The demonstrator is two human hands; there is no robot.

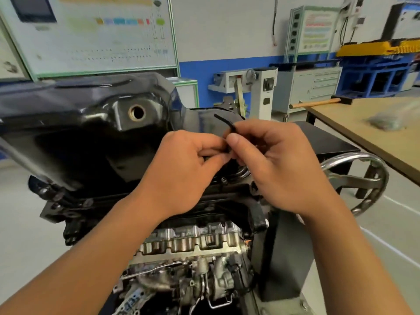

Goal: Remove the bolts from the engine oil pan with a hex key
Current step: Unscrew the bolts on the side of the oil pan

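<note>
Both forearms reach up to meet just in front of the oil pan (91,123). The right hand (279,164) has its grip clamped, thumb and forefinger, on the bend of the hex key (223,121), whose free arm slants up-left across the pan. The left hand (181,169), knuckles up and fingers curled, pinches the key's lower end.

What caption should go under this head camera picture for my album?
Left hand and right hand pinch a hex key in front of the black oil pan.
</note>
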